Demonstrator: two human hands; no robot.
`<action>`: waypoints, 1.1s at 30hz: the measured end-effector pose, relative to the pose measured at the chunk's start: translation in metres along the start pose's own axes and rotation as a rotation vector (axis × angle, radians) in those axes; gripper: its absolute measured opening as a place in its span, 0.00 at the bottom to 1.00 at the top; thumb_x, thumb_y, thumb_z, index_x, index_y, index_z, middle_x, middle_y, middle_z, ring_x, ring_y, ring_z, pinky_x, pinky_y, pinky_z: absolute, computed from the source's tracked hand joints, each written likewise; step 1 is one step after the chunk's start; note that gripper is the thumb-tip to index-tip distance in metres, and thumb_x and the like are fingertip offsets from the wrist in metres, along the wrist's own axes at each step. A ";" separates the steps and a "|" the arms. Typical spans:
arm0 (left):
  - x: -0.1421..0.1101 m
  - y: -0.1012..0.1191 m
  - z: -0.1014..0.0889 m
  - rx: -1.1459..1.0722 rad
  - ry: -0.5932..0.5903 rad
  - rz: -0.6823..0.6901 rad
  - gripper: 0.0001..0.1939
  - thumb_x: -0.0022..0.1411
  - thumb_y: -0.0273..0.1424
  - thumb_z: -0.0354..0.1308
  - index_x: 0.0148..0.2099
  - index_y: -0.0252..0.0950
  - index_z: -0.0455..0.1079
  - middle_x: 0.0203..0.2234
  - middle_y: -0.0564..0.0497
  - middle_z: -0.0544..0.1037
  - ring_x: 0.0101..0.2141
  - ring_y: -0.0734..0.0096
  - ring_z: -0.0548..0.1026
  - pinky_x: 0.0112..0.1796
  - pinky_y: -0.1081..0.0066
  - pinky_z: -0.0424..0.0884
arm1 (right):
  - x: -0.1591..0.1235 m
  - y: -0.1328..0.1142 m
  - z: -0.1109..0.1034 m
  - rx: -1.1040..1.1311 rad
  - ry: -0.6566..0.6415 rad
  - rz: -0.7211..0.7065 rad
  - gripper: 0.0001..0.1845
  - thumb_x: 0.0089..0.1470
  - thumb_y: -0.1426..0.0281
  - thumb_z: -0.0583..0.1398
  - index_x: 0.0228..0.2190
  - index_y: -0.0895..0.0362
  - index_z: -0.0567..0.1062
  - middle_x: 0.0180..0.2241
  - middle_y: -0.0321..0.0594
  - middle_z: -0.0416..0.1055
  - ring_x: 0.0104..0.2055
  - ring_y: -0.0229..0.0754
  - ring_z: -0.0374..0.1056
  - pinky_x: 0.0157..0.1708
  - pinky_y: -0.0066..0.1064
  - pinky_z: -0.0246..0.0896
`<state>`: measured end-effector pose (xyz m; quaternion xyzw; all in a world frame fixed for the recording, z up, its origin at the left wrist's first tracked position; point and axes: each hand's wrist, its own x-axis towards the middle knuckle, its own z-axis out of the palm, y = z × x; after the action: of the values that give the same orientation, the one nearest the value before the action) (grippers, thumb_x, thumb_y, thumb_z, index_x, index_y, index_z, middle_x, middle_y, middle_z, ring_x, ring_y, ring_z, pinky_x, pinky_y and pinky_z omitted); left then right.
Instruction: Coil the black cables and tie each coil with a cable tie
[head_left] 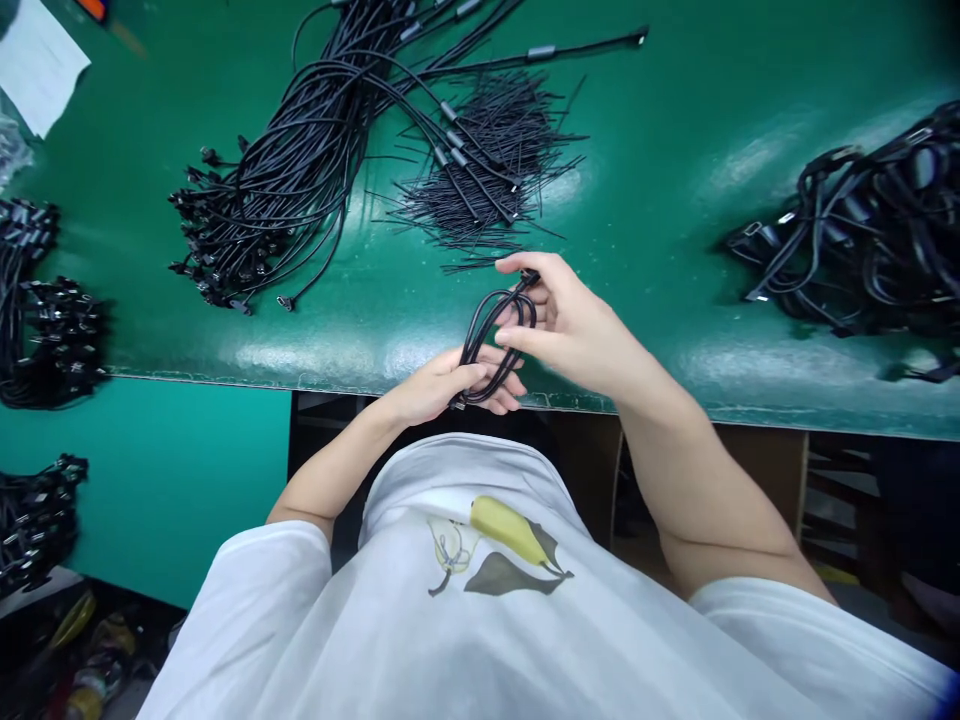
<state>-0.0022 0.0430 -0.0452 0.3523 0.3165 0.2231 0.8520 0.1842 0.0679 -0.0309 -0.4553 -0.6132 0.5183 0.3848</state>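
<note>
A black cable (474, 345), wound into an oblong coil, is held between my hands just above the table's near edge. My left hand (439, 385) is closed on the coil's lower end, its thumb pressed over the strands and its fingers beneath. At the upper end, my right hand (577, 325) curls its fingers and thumb around the loops, with a dark plug by its fingertips. Past the coil lies a pile of thin black ties (495, 160). To its left is a large bundle of black cables (315, 140) with plugs towards me.
Coiled cables (862, 230) are heaped on the green table (645, 200) at right. More cable bundles (60, 330) lie at far left, one on a lower green surface (187, 470). A white paper (41, 65) is at the upper left. The table's front edge runs beneath my hands.
</note>
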 end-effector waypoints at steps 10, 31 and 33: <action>-0.019 -0.004 0.005 -0.095 0.025 -0.069 0.22 0.55 0.43 0.69 0.36 0.34 0.63 0.44 0.41 0.80 0.42 0.65 0.80 0.47 0.63 0.74 | -0.003 -0.002 0.000 0.251 0.210 -0.010 0.17 0.54 0.63 0.64 0.45 0.51 0.70 0.35 0.35 0.67 0.30 0.34 0.63 0.31 0.27 0.68; -0.014 -0.022 0.010 0.134 -0.062 -0.014 0.28 0.56 0.52 0.64 0.46 0.32 0.73 0.39 0.43 0.80 0.40 0.66 0.79 0.44 0.65 0.75 | -0.022 -0.026 0.046 0.780 0.104 0.198 0.30 0.47 0.43 0.66 0.27 0.55 0.64 0.18 0.24 0.53 0.16 0.27 0.51 0.22 0.24 0.65; -0.019 -0.020 0.007 0.006 -0.140 -0.083 0.30 0.57 0.52 0.63 0.50 0.33 0.72 0.45 0.40 0.80 0.45 0.63 0.79 0.47 0.64 0.74 | -0.019 -0.026 0.045 0.742 0.059 0.202 0.31 0.45 0.41 0.65 0.28 0.54 0.63 0.20 0.25 0.56 0.17 0.27 0.55 0.22 0.25 0.66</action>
<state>-0.0074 0.0152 -0.0486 0.3560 0.2710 0.1613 0.8797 0.1429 0.0359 -0.0126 -0.3581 -0.3246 0.7270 0.4878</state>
